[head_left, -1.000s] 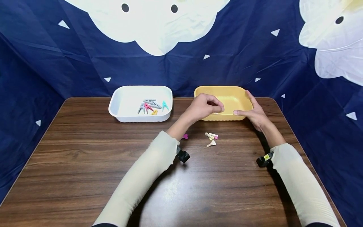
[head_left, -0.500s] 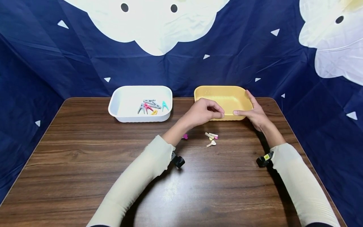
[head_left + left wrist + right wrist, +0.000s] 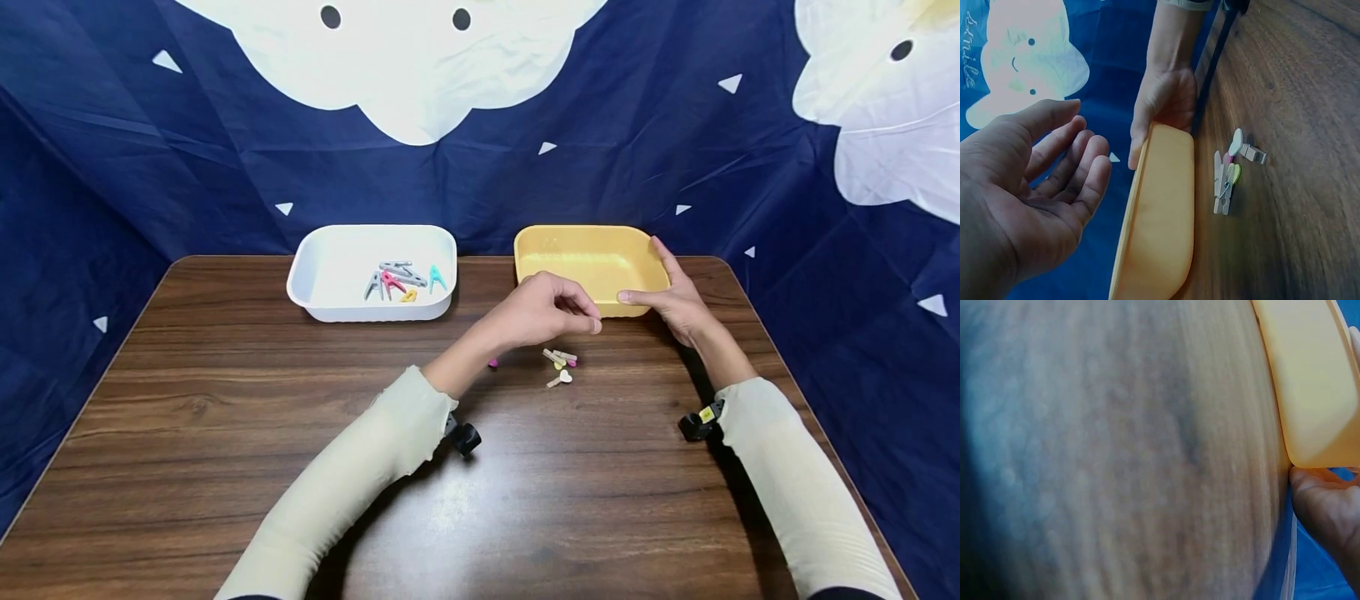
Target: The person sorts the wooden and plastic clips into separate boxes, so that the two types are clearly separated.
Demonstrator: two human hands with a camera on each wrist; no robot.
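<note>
My left hand (image 3: 540, 312) hovers just in front of the yellow tub (image 3: 600, 260). In the left wrist view its thumb and loosely curved fingers stand apart, with nothing between them. At the tub's right end my right hand (image 3: 678, 310) holds it, thumb over the front rim and fingers along the side. Bare plastic shows inside the tub; its near inner side is partly hidden. Several small wooden clothespins (image 3: 1222, 187) with coloured heart tips lie on the table before it, one with a white heart (image 3: 566, 377). A magenta tip (image 3: 492, 363) peeks out beside my left wrist.
Left of the yellow tub stands a white tub (image 3: 326, 279) holding several plastic clothespins: grey (image 3: 408, 277), pink (image 3: 390, 284), teal (image 3: 437, 279) and a yellow piece (image 3: 408, 296). A dark blue cloth (image 3: 487, 192) hangs behind the wooden table (image 3: 225, 433).
My left hand has drawn back from over the yellow tub toward me, and its thumb and fingers have parted. The right hand and both tubs have stayed put.
</note>
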